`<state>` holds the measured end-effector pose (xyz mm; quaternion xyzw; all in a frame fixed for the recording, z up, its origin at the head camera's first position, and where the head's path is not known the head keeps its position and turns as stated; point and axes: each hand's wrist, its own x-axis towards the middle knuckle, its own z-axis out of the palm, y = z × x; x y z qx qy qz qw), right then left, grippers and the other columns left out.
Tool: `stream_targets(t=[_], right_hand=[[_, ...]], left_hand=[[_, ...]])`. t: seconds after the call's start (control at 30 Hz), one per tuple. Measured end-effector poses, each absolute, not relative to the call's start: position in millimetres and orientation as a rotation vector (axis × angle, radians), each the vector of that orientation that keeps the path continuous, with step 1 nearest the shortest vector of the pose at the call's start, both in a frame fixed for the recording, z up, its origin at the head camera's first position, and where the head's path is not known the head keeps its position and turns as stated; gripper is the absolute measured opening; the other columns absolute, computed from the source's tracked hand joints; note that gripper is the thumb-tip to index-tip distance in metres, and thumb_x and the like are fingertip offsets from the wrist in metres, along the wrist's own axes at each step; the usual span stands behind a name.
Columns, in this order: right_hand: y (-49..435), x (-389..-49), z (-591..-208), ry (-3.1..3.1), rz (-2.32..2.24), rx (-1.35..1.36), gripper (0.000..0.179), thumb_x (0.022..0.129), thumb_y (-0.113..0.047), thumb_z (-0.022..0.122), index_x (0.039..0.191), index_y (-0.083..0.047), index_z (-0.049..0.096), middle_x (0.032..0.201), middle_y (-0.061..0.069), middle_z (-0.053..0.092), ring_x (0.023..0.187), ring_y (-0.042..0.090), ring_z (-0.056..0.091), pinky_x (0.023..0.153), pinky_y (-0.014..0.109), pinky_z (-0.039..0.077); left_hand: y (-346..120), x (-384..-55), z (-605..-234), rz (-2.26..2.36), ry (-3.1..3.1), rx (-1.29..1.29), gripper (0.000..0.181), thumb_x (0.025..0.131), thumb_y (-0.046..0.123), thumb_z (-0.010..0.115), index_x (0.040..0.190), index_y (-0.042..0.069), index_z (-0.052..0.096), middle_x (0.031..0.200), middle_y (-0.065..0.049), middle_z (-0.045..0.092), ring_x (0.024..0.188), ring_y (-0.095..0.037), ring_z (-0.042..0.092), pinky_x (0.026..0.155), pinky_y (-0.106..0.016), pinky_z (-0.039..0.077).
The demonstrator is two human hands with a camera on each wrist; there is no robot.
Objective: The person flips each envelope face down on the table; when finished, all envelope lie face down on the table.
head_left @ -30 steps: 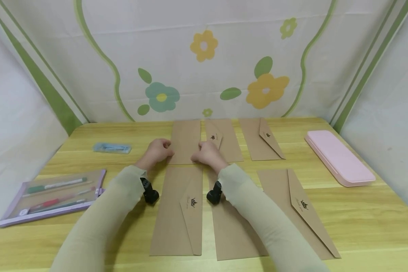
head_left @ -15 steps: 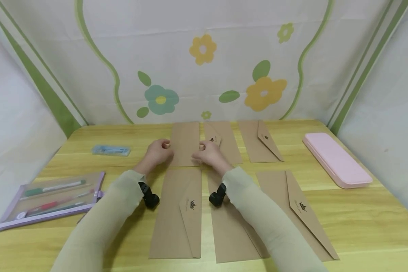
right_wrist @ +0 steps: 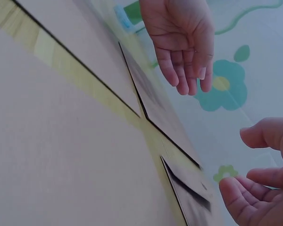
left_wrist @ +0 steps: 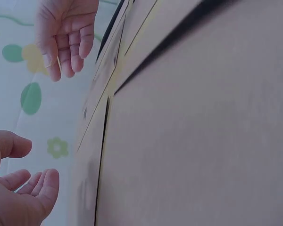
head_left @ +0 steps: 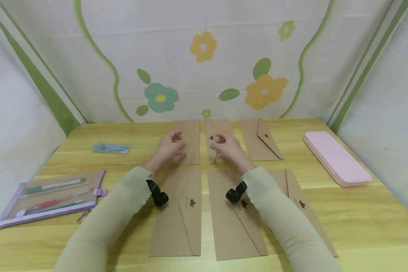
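Brown paper envelopes lie flat in two rows of three. Over the back-left envelope point(head_left: 192, 132), which has a plain face, my left hand point(head_left: 166, 149) hovers with loosely bent fingers, holding nothing. My right hand point(head_left: 232, 151) is above the back-middle envelope point(head_left: 224, 126), its fingers also relaxed and its palm bare. The two palms face each other in the left wrist view, with my right hand point(left_wrist: 68, 37) at the top. A flap with a crown print shows on the front-left envelope point(head_left: 176, 223), front-middle envelope point(head_left: 224, 226) and back-right envelope point(head_left: 249, 141).
At the left lie a purple-edged clear pouch point(head_left: 54, 194) with pens inside and a small blue case point(head_left: 110, 148). A pink case point(head_left: 336, 156) stands at the right. My right sleeve partly covers the front-right envelope point(head_left: 302, 204). A flowered cloth point(head_left: 204, 75) hangs behind the table.
Both hands have come off the lower edge of the back-left envelope and lifted. My right hand has moved right, over the back-middle envelope; my left has shifted slightly right. The envelopes stay in place.
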<state>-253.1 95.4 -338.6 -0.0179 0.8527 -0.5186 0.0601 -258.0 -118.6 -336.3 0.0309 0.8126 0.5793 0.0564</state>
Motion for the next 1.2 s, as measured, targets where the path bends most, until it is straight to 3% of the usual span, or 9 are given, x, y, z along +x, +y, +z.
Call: stream_targets(t=[0.27,0.57,0.93,1.2], right_hand=[[124.7,-248.8,-336.6,2.467,-1.671,0.026,0.060,0.088,-0.012,0.061,0.141,-0.004,0.035,0.126,0.017,0.047,0.111,0.030,0.050,0.086,0.037,0.051],[151.0,-245.4,-335.0,2.412,-1.719,0.074,0.063,0.089,-0.013,0.059,0.143,-0.003,0.029,0.134,0.019,0.041,0.117,0.031,0.045,0.094,0.040,0.045],[164.3,-249.9,-346.8,2.372,-1.702,0.059,0.064,0.085,-0.005,0.060,0.141,0.004,0.029,0.130,0.025,0.044,0.116,0.032,0.047,0.098,0.038,0.043],[162.0,-253.1,-349.6,2.442,-1.598,0.050,0.067,0.080,-0.006,0.066,0.138,0.002,0.034,0.129,0.023,0.049,0.118,0.032,0.048,0.099,0.038,0.041]], left_hand=[[-92.4,-260.0,-339.8,1.825,2.313,0.070,0.054,0.088,-0.004,0.052,0.139,0.001,0.036,0.137,-0.018,0.042,0.123,-0.030,0.044,0.097,-0.040,0.043],[-70.7,-262.3,-347.4,1.808,2.251,0.096,0.059,0.085,-0.006,0.054,0.140,0.000,0.034,0.141,-0.016,0.039,0.126,-0.030,0.043,0.100,-0.035,0.042],[-61.5,-264.0,-352.1,1.746,2.247,0.078,0.065,0.084,-0.004,0.058,0.143,0.001,0.030,0.146,-0.017,0.033,0.132,-0.028,0.035,0.105,-0.037,0.035],[-54.9,-264.6,-355.1,1.780,2.238,0.065,0.063,0.084,-0.008,0.056,0.141,-0.003,0.031,0.143,-0.018,0.037,0.129,-0.028,0.039,0.102,-0.034,0.039]])
